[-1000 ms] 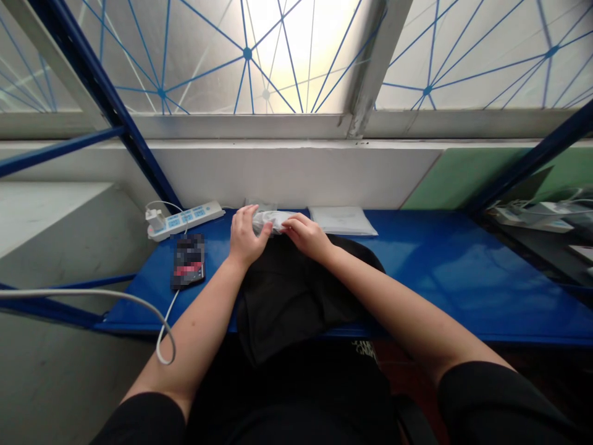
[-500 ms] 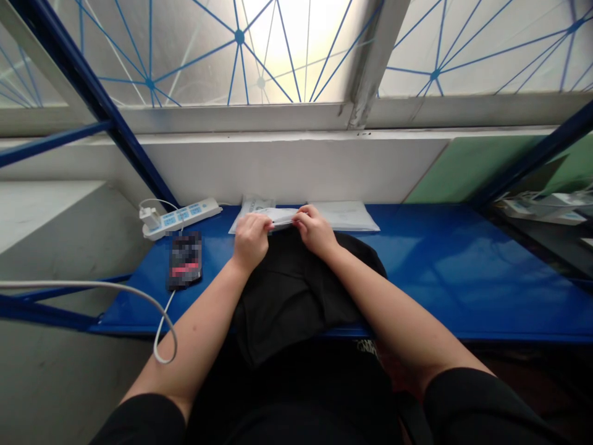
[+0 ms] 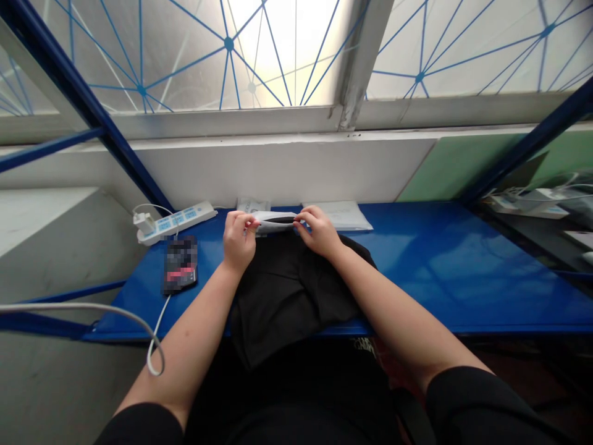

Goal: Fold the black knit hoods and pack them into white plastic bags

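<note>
Both hands pinch a white plastic bag (image 3: 273, 227) near the back of the blue table. My left hand (image 3: 239, 238) grips its left end, and my right hand (image 3: 319, 230) has fingers and thumb closed on its right end. The bag's mouth gapes between them, showing a dark inside. Black fabric (image 3: 282, 284) lies folded below the hands, reaching over the table's front edge. A flat white packet (image 3: 340, 216) rests behind my right hand. Another clear packet (image 3: 254, 205) is behind my left hand.
On the blue table (image 3: 426, 272) at left are a white power strip (image 3: 178, 221) and a phone (image 3: 180, 266) with a cable. A white cable (image 3: 92, 306) loops over my left forearm. Blue metal posts (image 3: 92, 105) rise at both sides; cables and other items lie at far right.
The bag's mouth has parted into a dark slit. My left hand has shifted slightly left, away from my right hand. The whole view has moved a little.
</note>
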Tool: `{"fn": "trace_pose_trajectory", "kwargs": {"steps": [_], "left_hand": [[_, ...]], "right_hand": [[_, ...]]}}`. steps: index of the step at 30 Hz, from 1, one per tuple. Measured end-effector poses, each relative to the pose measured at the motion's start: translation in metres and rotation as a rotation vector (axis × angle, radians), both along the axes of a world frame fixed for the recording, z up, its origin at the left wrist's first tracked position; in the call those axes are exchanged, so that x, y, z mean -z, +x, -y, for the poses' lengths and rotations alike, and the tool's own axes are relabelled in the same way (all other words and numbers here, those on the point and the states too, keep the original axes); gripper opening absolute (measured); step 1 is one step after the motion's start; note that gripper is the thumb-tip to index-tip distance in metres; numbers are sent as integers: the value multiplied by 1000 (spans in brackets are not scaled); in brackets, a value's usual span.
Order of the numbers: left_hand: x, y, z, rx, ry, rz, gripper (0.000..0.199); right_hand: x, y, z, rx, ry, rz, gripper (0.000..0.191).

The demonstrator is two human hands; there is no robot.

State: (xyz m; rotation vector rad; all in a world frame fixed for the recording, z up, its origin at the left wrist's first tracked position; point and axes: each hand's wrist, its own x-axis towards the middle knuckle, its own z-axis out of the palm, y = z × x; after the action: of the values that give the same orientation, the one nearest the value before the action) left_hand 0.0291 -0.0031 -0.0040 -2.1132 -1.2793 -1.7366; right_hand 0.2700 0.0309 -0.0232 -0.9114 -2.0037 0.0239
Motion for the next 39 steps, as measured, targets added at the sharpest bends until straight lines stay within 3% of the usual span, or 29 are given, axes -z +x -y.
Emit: {"fn": "trace_pose_trajectory", "kwargs": {"steps": [8, 12, 15, 17, 19, 22, 24, 29, 34, 36, 39], "left_hand": [[11, 17, 4, 241, -53, -187, 22], [14, 22, 7, 339, -59, -229, 22], [13, 21, 6, 246, -54, -298, 17], [14, 15, 1, 138, -92, -386, 45], [17, 7, -7, 91, -167, -471, 62], [24, -3, -18, 93, -248, -495, 50], [27, -7, -22, 93, -264, -460, 44], [24, -13, -25, 28, -355, -289, 23], [19, -22, -28, -140, -355, 26, 19], [16, -25, -28, -188, -317, 181, 23], [14, -27, -29, -186, -262, 374, 29]], "right_hand": [[5, -18, 8, -96, 4, 156, 39], [4, -18, 10, -16, -119, 354, 45], [4, -20, 11, 87, -195, 410, 40], [5, -20, 10, 94, -213, 383, 45], [5, -17, 9, 27, -207, 312, 52], [2, -11, 4, -159, -191, 147, 58], [-1, -6, 2, -270, -255, 13, 54], [-13, 6, 2, -473, -676, -393, 30], [-40, 13, 23, -445, -677, -774, 53], [-51, 16, 31, -506, -722, -680, 47], [-58, 22, 34, -747, -852, -198, 26]]}}
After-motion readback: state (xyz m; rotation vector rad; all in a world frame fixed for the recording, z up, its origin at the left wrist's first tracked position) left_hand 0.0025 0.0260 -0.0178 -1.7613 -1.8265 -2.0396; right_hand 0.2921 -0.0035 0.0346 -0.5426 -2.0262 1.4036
